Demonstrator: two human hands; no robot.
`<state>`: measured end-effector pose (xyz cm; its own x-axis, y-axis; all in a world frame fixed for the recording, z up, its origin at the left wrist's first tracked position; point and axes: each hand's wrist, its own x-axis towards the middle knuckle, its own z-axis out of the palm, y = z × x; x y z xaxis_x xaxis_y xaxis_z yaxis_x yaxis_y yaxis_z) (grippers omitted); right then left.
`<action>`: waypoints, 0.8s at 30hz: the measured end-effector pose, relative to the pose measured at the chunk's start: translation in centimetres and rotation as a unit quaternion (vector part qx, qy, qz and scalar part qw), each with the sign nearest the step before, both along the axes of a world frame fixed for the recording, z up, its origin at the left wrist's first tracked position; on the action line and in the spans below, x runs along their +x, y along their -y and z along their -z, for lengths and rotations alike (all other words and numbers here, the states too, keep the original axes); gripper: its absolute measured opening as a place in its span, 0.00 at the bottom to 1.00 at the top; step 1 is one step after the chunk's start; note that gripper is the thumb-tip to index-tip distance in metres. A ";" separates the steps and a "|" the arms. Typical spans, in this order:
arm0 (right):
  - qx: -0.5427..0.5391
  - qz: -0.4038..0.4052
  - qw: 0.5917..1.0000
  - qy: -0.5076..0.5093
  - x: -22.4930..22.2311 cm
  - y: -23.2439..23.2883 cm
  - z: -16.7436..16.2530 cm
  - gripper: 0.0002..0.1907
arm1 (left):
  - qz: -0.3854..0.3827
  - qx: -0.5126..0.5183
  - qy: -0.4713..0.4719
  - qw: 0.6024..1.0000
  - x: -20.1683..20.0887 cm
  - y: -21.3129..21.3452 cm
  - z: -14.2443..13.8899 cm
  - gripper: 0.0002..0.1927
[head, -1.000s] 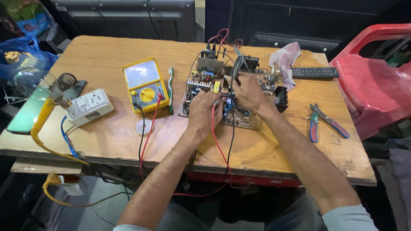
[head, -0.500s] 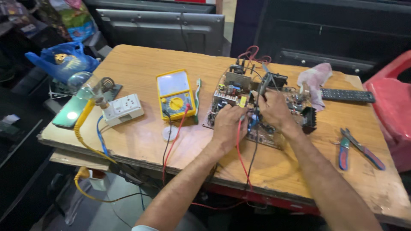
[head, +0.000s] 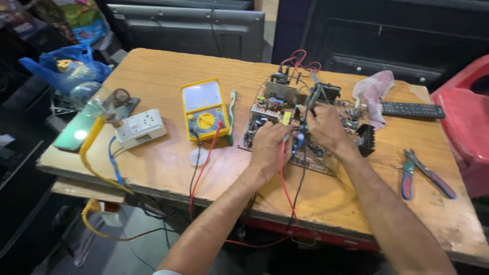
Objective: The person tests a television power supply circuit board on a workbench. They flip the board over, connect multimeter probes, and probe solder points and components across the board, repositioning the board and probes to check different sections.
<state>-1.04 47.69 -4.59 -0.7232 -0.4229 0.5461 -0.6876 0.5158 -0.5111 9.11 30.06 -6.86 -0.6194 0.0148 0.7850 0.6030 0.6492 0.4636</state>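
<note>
A circuit board [head: 275, 104] crowded with components lies in the middle of the wooden table [head: 163, 81]. My left hand [head: 269, 145] rests on the board's near edge and grips a red test probe, whose red lead trails down over the table edge. My right hand [head: 326, 127] is on the board beside it, pinching a black probe with its black lead running down between both hands. A yellow analog multimeter [head: 205, 108] sits to the left of the board, with red and black leads plugged into it.
A white socket box [head: 140, 127] with a yellow cable, a bulb [head: 89, 97] and a green phone [head: 76, 133] lie at the left. A remote [head: 412, 109], pink cloth [head: 374, 91] and pliers [head: 423, 173] lie at the right. Beyond the right edge stands a red chair [head: 466, 107].
The view has shifted left and nearer, so the table sits further right in frame. Both hands stay on the board with the probes; the right hand has edged slightly toward the far side.
</note>
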 end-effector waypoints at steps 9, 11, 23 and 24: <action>0.002 0.023 0.999 0.022 -1.1 0.2 0.1 0.15 | 0.004 0.011 -0.005 1.000 -1.4 0.1 -0.3 0.08; 0.003 0.032 0.999 0.033 -0.8 0.4 0.2 0.16 | 0.001 0.002 0.010 1.000 -1.5 0.2 -0.1 0.08; -0.020 0.041 0.997 0.060 -1.8 0.3 0.3 0.17 | -0.009 -0.020 0.001 1.000 -2.6 0.1 0.2 0.07; -0.020 0.039 0.997 0.065 -1.8 0.3 0.3 0.17 | -0.007 -0.016 0.001 1.000 -2.8 0.1 0.2 0.07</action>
<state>-2.83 47.44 -4.87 -0.8186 -0.3424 0.4612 -0.5730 0.5419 -0.6148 6.35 30.00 -7.06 -0.6212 0.0317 0.7830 0.5929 0.6725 0.4430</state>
